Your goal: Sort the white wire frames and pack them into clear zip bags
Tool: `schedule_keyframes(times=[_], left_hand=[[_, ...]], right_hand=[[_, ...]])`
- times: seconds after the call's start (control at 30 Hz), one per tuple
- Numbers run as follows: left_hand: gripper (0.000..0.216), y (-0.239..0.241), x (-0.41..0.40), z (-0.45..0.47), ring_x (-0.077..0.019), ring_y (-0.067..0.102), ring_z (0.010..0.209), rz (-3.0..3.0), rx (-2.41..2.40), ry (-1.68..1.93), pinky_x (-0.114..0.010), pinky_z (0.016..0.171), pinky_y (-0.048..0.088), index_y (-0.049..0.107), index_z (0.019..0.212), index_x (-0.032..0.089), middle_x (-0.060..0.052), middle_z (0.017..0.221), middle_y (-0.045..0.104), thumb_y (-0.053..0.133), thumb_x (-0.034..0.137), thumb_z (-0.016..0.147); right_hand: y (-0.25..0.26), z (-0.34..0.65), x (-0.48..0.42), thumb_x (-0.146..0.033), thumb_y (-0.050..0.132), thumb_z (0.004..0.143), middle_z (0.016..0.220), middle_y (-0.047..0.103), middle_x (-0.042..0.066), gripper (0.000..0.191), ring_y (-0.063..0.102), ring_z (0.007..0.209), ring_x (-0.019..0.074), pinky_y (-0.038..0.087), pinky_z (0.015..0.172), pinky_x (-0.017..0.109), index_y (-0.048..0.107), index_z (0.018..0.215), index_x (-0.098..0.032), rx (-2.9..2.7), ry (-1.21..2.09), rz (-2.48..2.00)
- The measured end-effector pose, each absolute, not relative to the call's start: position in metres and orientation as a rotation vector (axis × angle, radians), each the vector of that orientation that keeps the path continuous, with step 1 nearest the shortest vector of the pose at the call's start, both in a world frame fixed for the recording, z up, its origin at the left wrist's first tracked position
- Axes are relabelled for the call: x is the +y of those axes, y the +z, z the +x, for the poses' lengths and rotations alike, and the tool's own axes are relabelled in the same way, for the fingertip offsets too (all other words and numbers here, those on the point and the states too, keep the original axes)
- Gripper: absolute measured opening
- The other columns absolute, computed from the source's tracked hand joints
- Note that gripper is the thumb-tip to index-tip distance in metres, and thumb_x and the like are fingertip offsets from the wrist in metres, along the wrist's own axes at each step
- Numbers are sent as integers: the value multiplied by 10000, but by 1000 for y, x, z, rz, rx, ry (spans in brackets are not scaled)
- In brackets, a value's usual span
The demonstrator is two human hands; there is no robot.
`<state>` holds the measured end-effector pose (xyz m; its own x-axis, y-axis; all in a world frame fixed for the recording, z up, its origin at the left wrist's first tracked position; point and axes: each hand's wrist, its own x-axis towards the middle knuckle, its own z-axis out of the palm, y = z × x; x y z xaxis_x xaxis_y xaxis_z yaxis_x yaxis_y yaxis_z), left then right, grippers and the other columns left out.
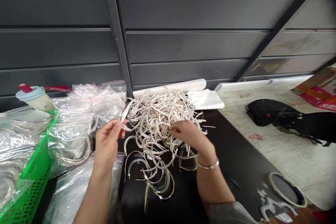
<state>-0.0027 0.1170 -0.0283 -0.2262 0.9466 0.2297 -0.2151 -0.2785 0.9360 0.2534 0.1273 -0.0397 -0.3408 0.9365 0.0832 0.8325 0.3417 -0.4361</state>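
Observation:
A tangled heap of pale curved bands (157,119) lies on a black table (233,154). My left hand (107,141) is closed in a pinch on the lower end of one curved band (125,112) at the heap's left edge. My right hand (187,133), with a bracelet on the wrist, rests on the heap with fingers curled into the bands; what they hold is hidden. Several shiny metal hoops (160,182) lie in front of the heap between my arms.
Clear plastic bags (84,112) holding metal hoops lie left, partly in a green basket (34,175). A capped bottle (35,98) lies far left. White paper rolls (204,92) sit behind the heap. A black bag (275,112) and a tape roll (287,189) are right.

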Motion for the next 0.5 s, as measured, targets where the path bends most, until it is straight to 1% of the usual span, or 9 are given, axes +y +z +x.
schedule_keyframes(times=[0.03,0.07,0.1,0.13,0.2,0.27,0.33,0.4,0.5], left_hand=[[161,-28,117,-3,-56,469,482,1102,1026,1651,-184,466,388,667,674,169,-17,732,681,687,323,712],[162,-28,116,-3,-56,469,481,1102,1025,1651,-183,464,386,666,674,169,-16,729,681,688,325,710],[163,-28,116,-3,-55,467,480,1103,1025,1651,-183,464,385,666,675,169,-16,729,681,688,327,710],[165,-28,116,-3,-54,466,480,1105,1027,1651,-183,466,385,664,674,169,-17,734,681,685,328,713],[171,-28,115,-4,-54,463,481,1115,1037,1650,-184,471,387,662,673,169,-18,745,682,676,334,720],[173,-28,116,-5,-59,465,487,1135,1055,1642,-189,479,391,667,692,174,-16,749,680,666,343,728],[169,-30,116,-5,-70,473,500,1174,1083,1632,-194,486,394,679,734,184,-11,743,677,655,351,736],[174,-33,117,-5,-90,507,544,1248,1153,1606,-198,507,399,692,783,192,-11,743,680,641,355,749],[195,-35,118,-6,-135,570,645,1392,1296,1497,-214,562,411,704,809,188,-24,764,695,622,360,763]], right_hand=[[-44,235,124,-202,543,817,574,587,-24,230,510,511,85,390,528,212,582,592,-172,-2476,502,-1389],[-51,219,121,-186,587,781,497,524,-43,279,458,454,70,366,484,202,521,511,-162,-2637,492,-1267],[-59,204,119,-182,654,712,430,446,-53,351,409,415,65,334,442,199,447,431,-155,-2695,487,-1231],[-68,192,118,-167,691,658,419,411,-55,377,401,416,67,320,430,198,410,407,-153,-2732,458,-1223],[-83,177,119,-119,690,602,424,383,-51,357,404,429,74,300,418,197,397,401,-152,-2821,354,-1243],[-92,172,121,-59,619,609,449,408,-34,271,423,447,85,295,421,198,436,429,-146,-2892,276,-1254],[-91,175,123,-29,553,634,474,440,-13,232,433,461,95,300,429,206,464,451,-140,-2927,281,-1211],[-81,183,124,-55,525,694,540,481,3,218,452,515,109,334,464,221,495,496,-142,-2919,330,-1058],[-57,197,123,-136,485,835,659,515,2,187,465,613,114,392,569,236,562,666,-157,-2800,532,-739]])
